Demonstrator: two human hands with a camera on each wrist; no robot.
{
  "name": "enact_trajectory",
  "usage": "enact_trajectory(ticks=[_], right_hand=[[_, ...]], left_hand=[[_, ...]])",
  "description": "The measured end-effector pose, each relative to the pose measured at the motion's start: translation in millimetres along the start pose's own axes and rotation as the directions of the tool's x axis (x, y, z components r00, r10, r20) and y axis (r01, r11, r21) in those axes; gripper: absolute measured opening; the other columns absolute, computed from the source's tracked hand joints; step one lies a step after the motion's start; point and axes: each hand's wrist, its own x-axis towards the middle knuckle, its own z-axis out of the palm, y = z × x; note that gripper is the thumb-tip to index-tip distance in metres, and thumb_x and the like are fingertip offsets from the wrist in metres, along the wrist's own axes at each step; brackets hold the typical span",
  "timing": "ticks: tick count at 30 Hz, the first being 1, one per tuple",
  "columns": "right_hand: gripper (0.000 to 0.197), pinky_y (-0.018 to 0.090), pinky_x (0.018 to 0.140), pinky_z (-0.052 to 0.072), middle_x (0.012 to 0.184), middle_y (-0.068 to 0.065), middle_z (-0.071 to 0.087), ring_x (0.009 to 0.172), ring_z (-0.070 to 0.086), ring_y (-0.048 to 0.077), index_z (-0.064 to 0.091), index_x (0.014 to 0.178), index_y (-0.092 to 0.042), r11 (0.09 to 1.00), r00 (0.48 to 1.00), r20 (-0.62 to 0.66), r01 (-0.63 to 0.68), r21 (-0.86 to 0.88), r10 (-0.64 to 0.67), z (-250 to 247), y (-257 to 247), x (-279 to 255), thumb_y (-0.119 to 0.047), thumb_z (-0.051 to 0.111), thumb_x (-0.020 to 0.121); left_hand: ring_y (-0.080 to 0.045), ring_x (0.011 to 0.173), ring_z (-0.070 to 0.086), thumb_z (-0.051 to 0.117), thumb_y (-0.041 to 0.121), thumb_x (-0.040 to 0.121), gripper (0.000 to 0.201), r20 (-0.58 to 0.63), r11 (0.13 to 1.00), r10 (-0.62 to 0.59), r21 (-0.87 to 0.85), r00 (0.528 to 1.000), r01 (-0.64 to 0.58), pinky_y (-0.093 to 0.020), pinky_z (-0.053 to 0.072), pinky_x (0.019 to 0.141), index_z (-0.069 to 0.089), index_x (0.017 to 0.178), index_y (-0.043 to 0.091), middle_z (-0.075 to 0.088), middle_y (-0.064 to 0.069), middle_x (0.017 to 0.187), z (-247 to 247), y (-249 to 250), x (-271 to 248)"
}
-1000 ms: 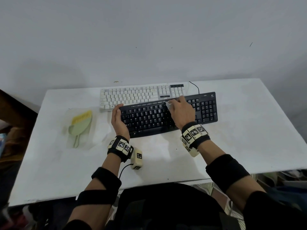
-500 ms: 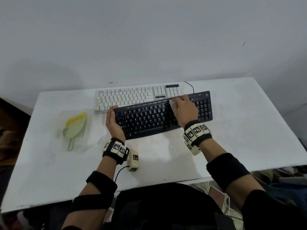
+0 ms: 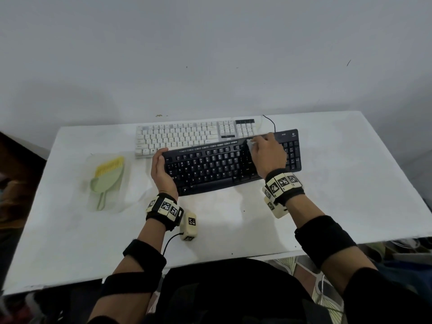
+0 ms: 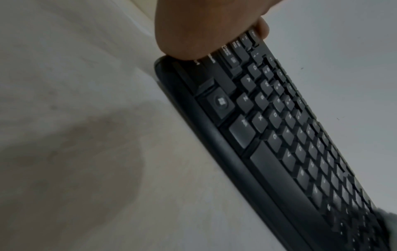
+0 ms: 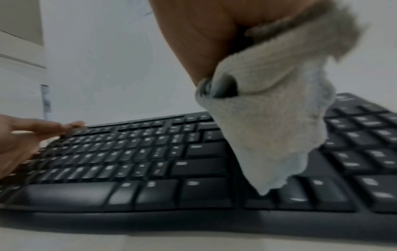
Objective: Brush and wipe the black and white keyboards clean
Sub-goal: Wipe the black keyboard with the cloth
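Currently my right hand [image 3: 266,153] grips the cloth [image 5: 270,129] over the black keyboard [image 3: 210,169], right of centre; long axis left-right; my left hand [image 3: 161,171], fingers straight, braces its left end.

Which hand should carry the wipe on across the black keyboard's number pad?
Right. The right hand already grips the cloth beside the number pad, while the left hand steadies the black keyboard at its far left end.

left hand [image 3: 161,171] flat, fingers straight; right hand [image 3: 266,153] fingers curled, gripping.
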Motion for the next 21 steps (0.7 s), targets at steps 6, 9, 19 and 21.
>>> enact_trajectory(ticks=[6, 9, 19, 21], right_hand=[[0.024, 0.038, 0.071, 0.051, 0.115, 0.013, 0.059, 0.089, 0.065, 0.035, 0.070, 0.111, -0.012, 0.993, 0.993, -0.012, -0.118, -0.013, 0.118, -14, 35, 15, -0.020, 0.050, 0.101], [0.026, 0.040, 0.070, 0.056, 0.112, 0.011, 0.059, 0.082, 0.064, 0.032, 0.071, 0.110, -0.015, 1.000, 1.000, -0.010, 0.008, 0.020, -0.008, -12, 35, 10, -0.025, 0.049, 0.102], [0.027, 0.033, 0.066, 0.045, 0.105, 0.012, 0.058, 0.081, 0.062, 0.033, 0.071, 0.111, -0.011, 1.000, 1.000, -0.007, -0.020, 0.016, 0.020, -17, 29, 16, -0.023, 0.049, 0.102], [0.026, 0.031, 0.063, 0.046, 0.103, 0.011, 0.059, 0.075, 0.061, 0.030, 0.072, 0.110, -0.014, 0.997, 0.997, -0.006, 0.078, 0.029, -0.077, -13, 24, 11, -0.024, 0.050, 0.102]], left_hand=[[-0.016, 0.121, 0.059, 0.045, 0.010, 0.104, 0.027, -0.005, 1.000, -0.003, 0.019, 1.000, 0.003, -0.032, 0.046, 0.108, 0.071, 0.106, 0.018, 0.066, 0.002, 0.118, 1, 0, 0], [-0.017, 0.123, 0.058, 0.046, 0.011, 0.104, 0.027, -0.013, 1.000, -0.009, 0.021, 1.000, 0.009, -0.033, 0.046, 0.109, 0.072, 0.106, 0.019, 0.067, 0.005, 0.117, 1, 0, 0], [-0.028, 0.133, 0.054, 0.045, 0.015, 0.103, 0.029, 0.002, 0.999, 0.007, 0.041, 1.000, -0.007, -0.048, 0.037, 0.119, 0.073, 0.106, 0.023, 0.067, 0.003, 0.121, -4, -6, 2], [-0.031, 0.134, 0.053, 0.045, 0.017, 0.102, 0.029, 0.013, 0.999, 0.003, 0.042, 1.000, -0.004, -0.051, 0.036, 0.119, 0.073, 0.107, 0.024, 0.067, 0.002, 0.122, -4, -6, 3]])
